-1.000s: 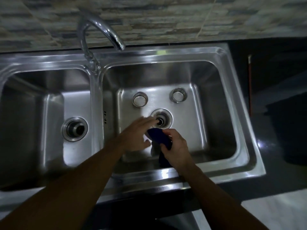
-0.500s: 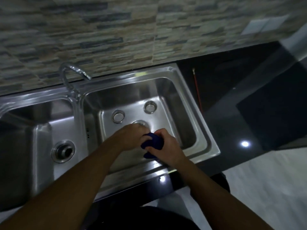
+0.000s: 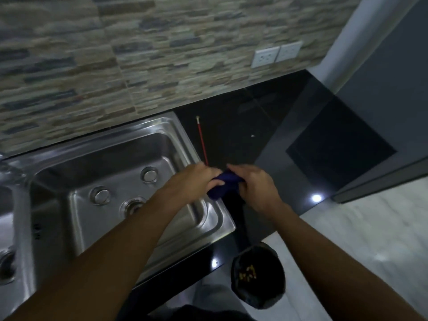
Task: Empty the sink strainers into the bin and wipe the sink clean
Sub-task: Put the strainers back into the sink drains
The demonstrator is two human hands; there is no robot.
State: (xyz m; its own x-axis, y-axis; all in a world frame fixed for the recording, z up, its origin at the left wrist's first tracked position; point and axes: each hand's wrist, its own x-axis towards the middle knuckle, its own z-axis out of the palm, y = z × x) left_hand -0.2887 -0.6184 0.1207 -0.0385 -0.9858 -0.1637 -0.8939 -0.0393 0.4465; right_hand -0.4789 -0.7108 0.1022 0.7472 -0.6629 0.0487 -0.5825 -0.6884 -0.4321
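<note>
My left hand and my right hand both grip a dark blue cloth above the right rim of the steel double sink, over the black counter edge. Two round strainers lie on the floor of the right basin beside its open drain. The left basin's drain shows at the far left edge. A black bin with yellowish scraps inside stands on the floor below the counter.
A thin red rod lies on the black counter just right of the sink. White wall sockets sit on the stone-tile wall. A dark cooktop panel is farther right, with pale floor beyond.
Both hands lifted the blue cloth out of the right basin and moved it right, over the sink's rim. The view swung right, so the bin and counter came into sight.
</note>
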